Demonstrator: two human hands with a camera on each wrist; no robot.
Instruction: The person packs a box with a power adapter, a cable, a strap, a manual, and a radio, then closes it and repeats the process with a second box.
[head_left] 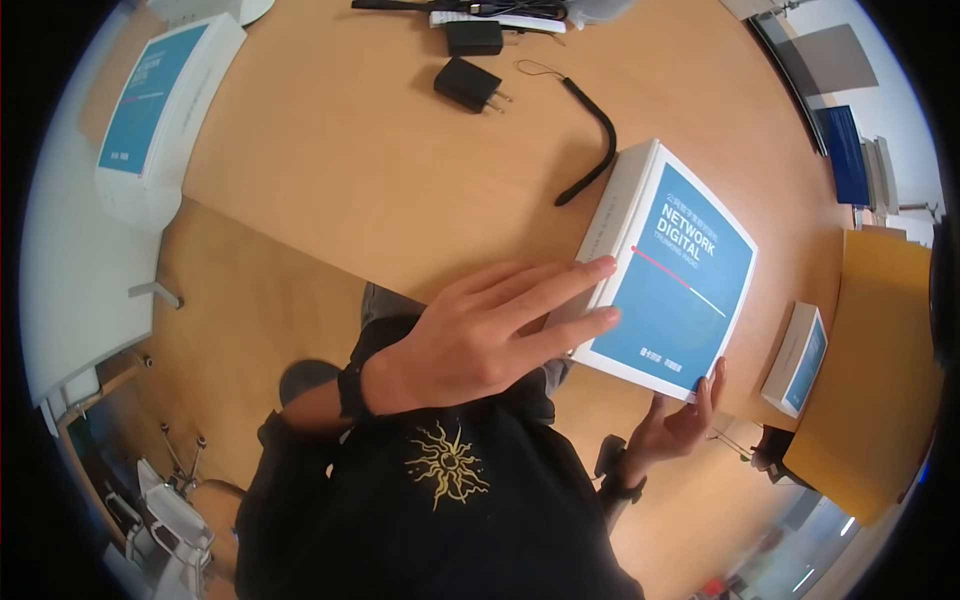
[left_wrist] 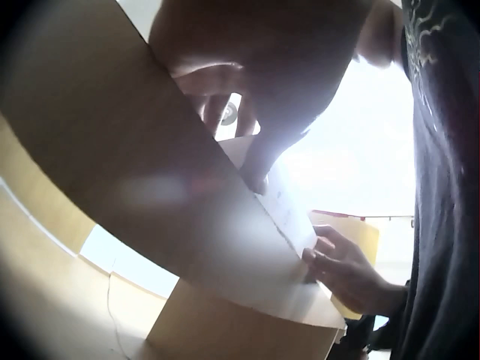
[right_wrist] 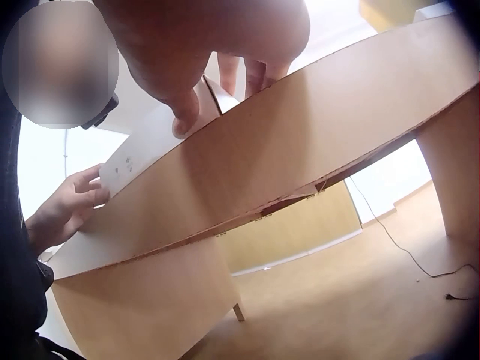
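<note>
A white radio box (head_left: pixel 685 290) with a blue lid printed "NETWORK DIGITAL" lies at the near edge of the wooden table. My left hand (head_left: pixel 480 335) holds its left side, two fingers reaching over the lid's edge. In the left wrist view, the thumb of that hand comes down on the box's near side (left_wrist: pixel 283 206). The right hand (head_left: pixel 682 428) grips the near right corner. Seen from the right wrist, its thumb lies on the white near side (right_wrist: pixel 150 150) and the fingers go round the corner. The box hides part of the right fingers.
Beyond the box lie a black wrist strap (head_left: pixel 603 130), two black plug adapters (head_left: pixel 468 84) (head_left: pixel 474 38) and a coiled black cable (head_left: pixel 520 8). Similar boxes stand at far left (head_left: pixel 160 100) and right (head_left: pixel 800 360). A yellow panel (head_left: pixel 870 370) rises at the right.
</note>
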